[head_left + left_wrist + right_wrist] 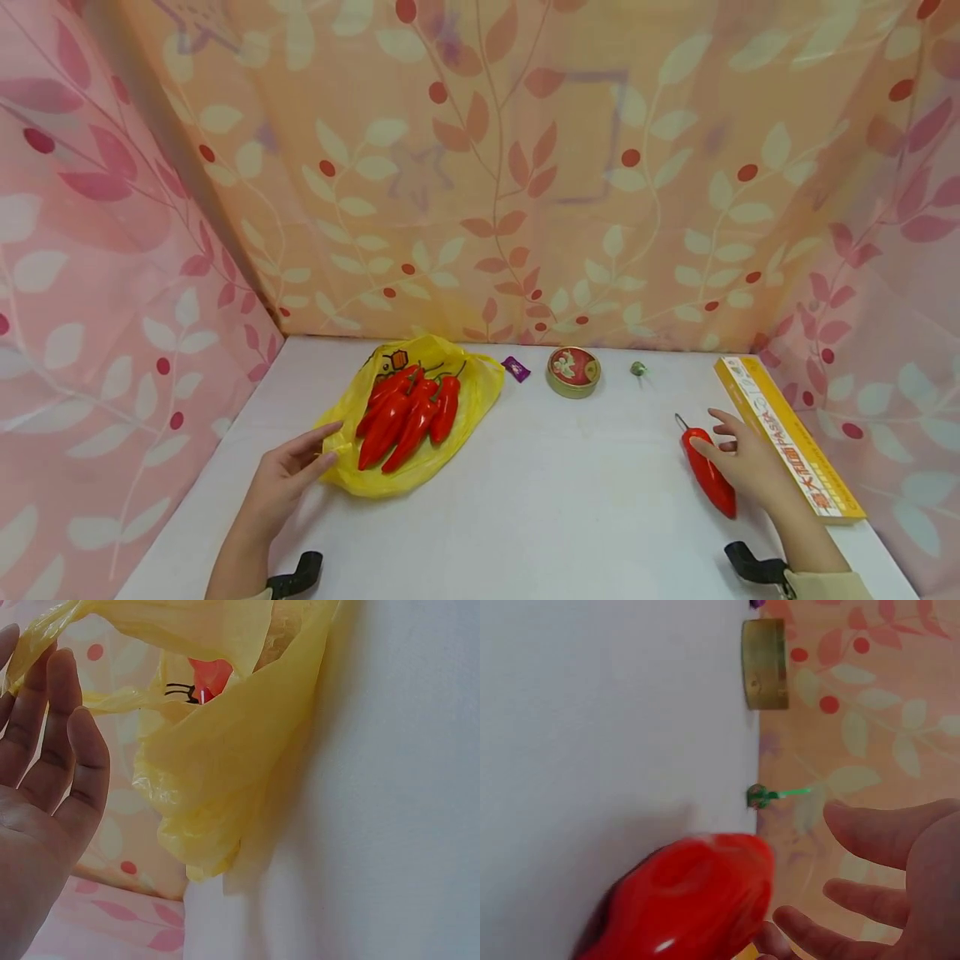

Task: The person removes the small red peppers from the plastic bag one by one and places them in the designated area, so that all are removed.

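Two hands on a white table, one by a bag of red peppers and one by a single red pepper.

The left hand [288, 475] lies flat with its fingers straight, and the fingertips touch the near edge of the yellow bag [472, 392], close to the table's [540, 492] left side. Red peppers [408, 412] lie in a bunch on the bag. The right hand [742, 454] has its fingers spread and loose, with the thumb against the single red pepper [708, 479] near the table's right edge. A long yellow box [795, 433] lies along that edge, just beside the hand. By the back edge sit a round tin [573, 371], a small purple wrapper [515, 367] and a small green candy [638, 369].
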{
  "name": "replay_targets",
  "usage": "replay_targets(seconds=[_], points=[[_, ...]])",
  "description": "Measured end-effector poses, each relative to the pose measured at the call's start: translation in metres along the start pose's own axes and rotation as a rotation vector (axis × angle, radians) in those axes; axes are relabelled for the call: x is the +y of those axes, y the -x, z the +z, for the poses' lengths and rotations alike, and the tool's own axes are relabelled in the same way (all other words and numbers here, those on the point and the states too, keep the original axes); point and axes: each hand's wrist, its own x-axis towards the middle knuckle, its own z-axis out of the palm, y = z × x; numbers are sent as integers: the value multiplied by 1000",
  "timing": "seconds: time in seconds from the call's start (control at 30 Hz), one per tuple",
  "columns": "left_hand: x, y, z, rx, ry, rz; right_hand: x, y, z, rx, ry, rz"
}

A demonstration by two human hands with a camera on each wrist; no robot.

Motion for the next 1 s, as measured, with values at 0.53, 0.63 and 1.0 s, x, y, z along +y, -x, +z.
replay_targets(seconds=[0.53,0.63,1.0], points=[[-1,1,0,18,20,13,-76,4,15,55,-141,-202],[-2,2,1,25,7,11,-88,2,21,72,-142,-231],[0,2,1,25,8,-9,-128,-5,50,50,-239,-312]])
